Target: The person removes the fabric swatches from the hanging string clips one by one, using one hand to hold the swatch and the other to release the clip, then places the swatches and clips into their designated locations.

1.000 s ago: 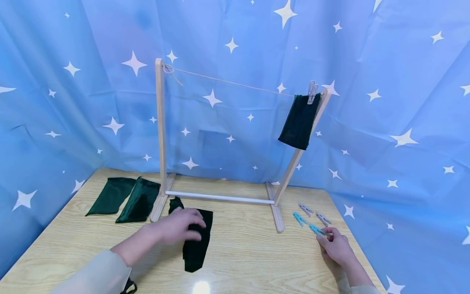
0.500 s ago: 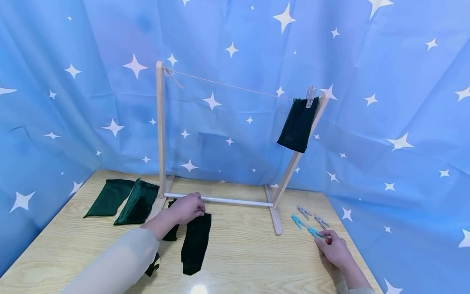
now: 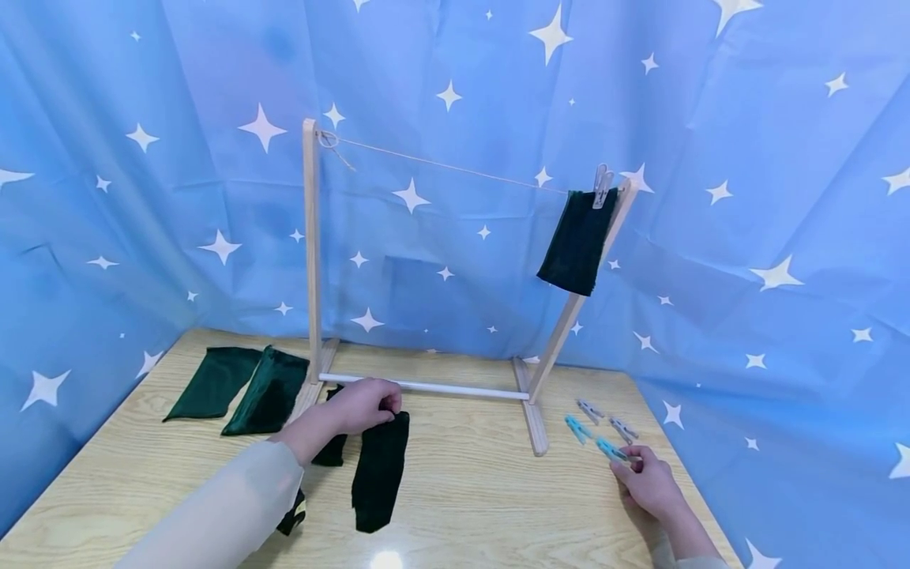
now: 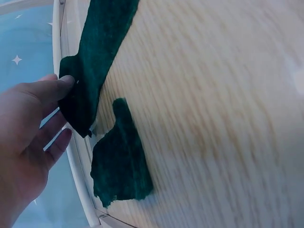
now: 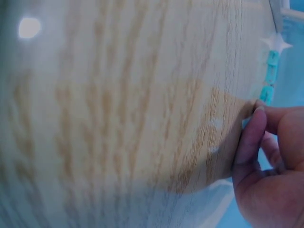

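Observation:
My left hand (image 3: 362, 405) pinches the far end of a long dark green velvety cloth strip (image 3: 380, 478) between thumb and fingers. In the left wrist view the thumb lies over the strip's wider end, and the rest of the strip (image 4: 105, 38) stretches away along the table. A smaller, ragged-edged green cloth piece (image 4: 123, 166) lies beside it, partly covered by my forearm in the head view. Over at the right, my right hand (image 3: 648, 480) pinches the near end of a turquoise clothespin (image 3: 610, 449). Its fingertips hide that end in the right wrist view.
A wooden rack with a string line (image 3: 455, 167) stands at the back. One green cloth (image 3: 577, 245) hangs there under a grey clothespin (image 3: 600, 190). Two green cloths (image 3: 216, 383) lie left. Another turquoise clothespin (image 3: 577, 429) and two grey clothespins (image 3: 624, 429) lie near my right hand.
My left hand has moved from hovering over the cloth strip to its far end and now pinches it. The right hand stays at the turquoise clothespin.

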Tool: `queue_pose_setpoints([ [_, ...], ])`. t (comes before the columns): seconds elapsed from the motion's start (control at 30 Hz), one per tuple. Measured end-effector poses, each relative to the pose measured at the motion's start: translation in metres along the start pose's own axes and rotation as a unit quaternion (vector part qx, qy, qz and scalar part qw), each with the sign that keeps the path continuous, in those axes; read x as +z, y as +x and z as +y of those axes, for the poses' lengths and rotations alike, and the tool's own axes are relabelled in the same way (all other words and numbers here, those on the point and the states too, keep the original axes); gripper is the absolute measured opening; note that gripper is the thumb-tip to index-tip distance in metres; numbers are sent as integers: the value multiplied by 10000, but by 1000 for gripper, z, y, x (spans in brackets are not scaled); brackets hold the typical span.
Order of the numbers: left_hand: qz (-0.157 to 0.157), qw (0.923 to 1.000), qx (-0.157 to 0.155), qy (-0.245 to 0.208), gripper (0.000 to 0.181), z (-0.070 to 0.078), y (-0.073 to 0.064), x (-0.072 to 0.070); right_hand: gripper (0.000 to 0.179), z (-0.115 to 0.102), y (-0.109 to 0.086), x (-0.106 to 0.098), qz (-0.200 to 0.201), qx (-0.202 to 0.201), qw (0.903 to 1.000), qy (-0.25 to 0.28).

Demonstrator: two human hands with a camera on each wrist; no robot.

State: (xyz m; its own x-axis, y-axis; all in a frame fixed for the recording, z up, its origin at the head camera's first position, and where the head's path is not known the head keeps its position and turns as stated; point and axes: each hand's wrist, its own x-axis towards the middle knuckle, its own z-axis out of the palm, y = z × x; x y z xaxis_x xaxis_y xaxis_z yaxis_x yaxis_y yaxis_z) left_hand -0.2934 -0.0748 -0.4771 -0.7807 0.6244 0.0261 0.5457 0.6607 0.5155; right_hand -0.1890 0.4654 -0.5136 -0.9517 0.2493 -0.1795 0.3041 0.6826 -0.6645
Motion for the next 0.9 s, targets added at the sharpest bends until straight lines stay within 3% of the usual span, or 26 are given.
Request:
queue_pose_setpoints([
  [0.33, -53, 9993, 47, -367, 24, -1, 1, 1, 48, -1, -2, 1, -17, 7, 10000, 4],
  [0.63, 23, 9980, 157, -617, 20, -2, 3, 0, 49, -10, -8, -2, -90, 35, 9999, 102],
  [0.7, 98, 9979, 302, -560, 24, -8, 5, 3, 49, -10, -8, -1, -87, 16, 10000, 41],
  [0.9, 421, 9946, 892, -313, 37, -49, 23, 26, 48, -8, -7, 0, -74, 4, 9999, -76],
])
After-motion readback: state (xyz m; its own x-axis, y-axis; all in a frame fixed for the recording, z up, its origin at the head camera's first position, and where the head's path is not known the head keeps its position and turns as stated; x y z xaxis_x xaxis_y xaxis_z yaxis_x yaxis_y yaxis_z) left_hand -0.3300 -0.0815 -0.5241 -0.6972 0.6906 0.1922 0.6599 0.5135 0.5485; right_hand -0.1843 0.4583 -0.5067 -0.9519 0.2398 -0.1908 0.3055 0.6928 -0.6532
